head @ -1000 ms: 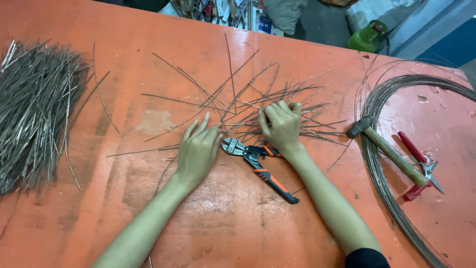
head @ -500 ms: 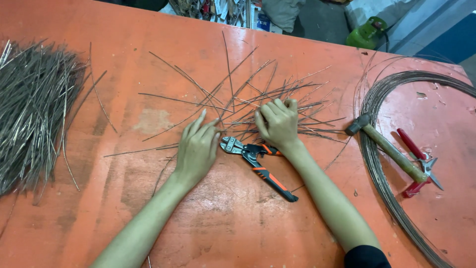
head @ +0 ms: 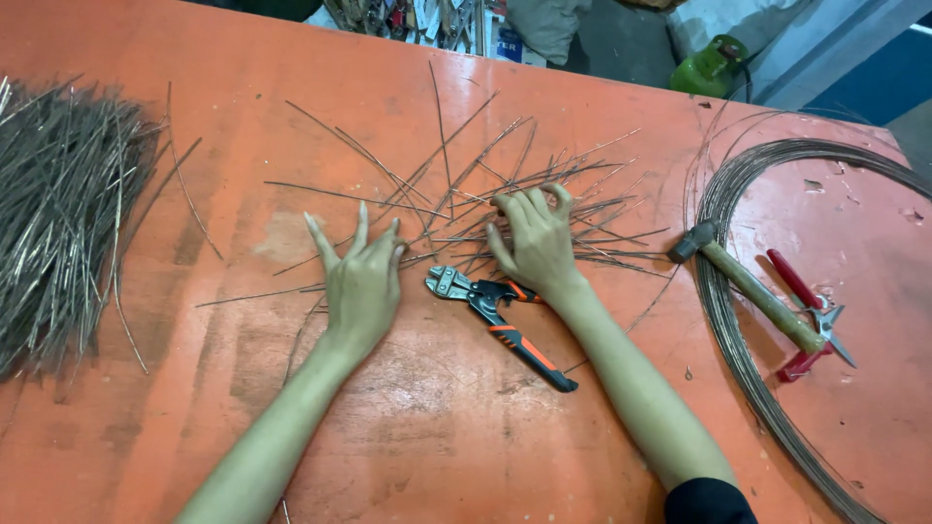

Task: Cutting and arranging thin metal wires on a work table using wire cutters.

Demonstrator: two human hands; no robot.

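Hands: we count two, left hand (head: 361,281) and right hand (head: 536,243)
Cutters: one, wire cutter (head: 500,320)
Hammers: one, hammer (head: 752,291)
Pliers: one, red pliers (head: 806,315)
Coils: one, wire coil (head: 723,320)
Bundles: one, wire bundle (head: 58,213)

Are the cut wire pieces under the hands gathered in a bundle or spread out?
Spread out. The wire pieces lie crossed and fanned over the orange table, with the left hand and right hand resting on them.

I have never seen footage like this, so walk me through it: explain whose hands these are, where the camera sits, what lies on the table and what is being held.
The camera sits on a person's head and looks down at their own bare hands over an orange table. The left hand lies flat with fingers spread. The right hand presses curled fingers onto a scatter of cut wire pieces. Neither hand grips a tool. Between them lie orange-handled cutters. At far left is a heap of cut wires. At right, a wire coil rings a hammer and red-handled pliers.
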